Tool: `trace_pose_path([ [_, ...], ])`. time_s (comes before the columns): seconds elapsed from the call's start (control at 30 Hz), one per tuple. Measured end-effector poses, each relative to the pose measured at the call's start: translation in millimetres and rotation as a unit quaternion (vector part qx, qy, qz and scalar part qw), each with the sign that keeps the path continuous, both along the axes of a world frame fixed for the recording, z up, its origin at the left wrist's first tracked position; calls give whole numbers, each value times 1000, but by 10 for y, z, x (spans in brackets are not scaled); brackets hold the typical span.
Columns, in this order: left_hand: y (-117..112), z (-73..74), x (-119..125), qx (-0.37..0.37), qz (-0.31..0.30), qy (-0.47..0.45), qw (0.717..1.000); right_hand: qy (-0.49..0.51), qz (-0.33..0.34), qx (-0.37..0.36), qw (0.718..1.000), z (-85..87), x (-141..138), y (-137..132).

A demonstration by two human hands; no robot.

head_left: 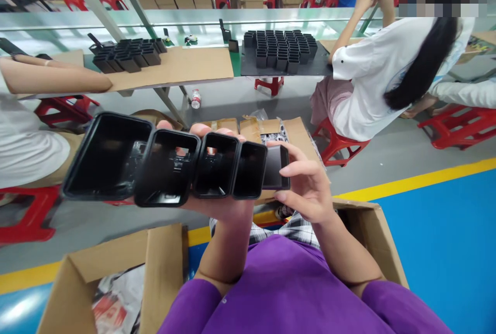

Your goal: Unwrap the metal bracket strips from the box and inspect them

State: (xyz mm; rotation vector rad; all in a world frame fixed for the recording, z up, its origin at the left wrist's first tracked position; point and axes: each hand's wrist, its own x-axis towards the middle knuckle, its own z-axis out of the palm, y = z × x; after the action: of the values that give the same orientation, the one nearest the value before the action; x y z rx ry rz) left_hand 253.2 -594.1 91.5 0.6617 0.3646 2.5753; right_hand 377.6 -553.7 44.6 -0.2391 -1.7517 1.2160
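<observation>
A row of several black plastic open-topped housings (166, 166) lies side by side across my left hand (217, 205), their openings facing me; fingertips show above them. The hand sits under and behind the row, fingers wrapped round it. My right hand (306, 184) holds the rightmost housing (276, 167) at the end of the row, thumb and fingers curled about its edge.
Open cardboard boxes stand at my knees: one at lower left (116, 277) with a plastic bag inside, another behind my right arm (372, 236). Across the aisle, workers sit on red stools (337, 142) at a bench holding black housings (279, 47). Yellow floor line (426, 179).
</observation>
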Motion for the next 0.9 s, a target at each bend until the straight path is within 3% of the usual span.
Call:
trace_pose_path([
  [0.1, -60, 5, -14, -21, -10, 14, 1000, 3, 4, -2, 1000, -59, -4, 5],
  [0.33, -65, 12, -10, -69, 32, 32, 997, 5, -21, -25, 999, -124, -14, -41],
  [0.47, -56, -13, -41, -72, 20, 37, 997, 27, -60, 9, 998, -80, 9, -37],
  [0.73, -32, -51, -87, -88, 42, 33, 995, -30, -147, 40, 988, 110, 159, -7],
  [0.9, -15, -42, -82, -79, 13, 10, 997, -5, -195, 41, 980, 142, 184, -9],
])
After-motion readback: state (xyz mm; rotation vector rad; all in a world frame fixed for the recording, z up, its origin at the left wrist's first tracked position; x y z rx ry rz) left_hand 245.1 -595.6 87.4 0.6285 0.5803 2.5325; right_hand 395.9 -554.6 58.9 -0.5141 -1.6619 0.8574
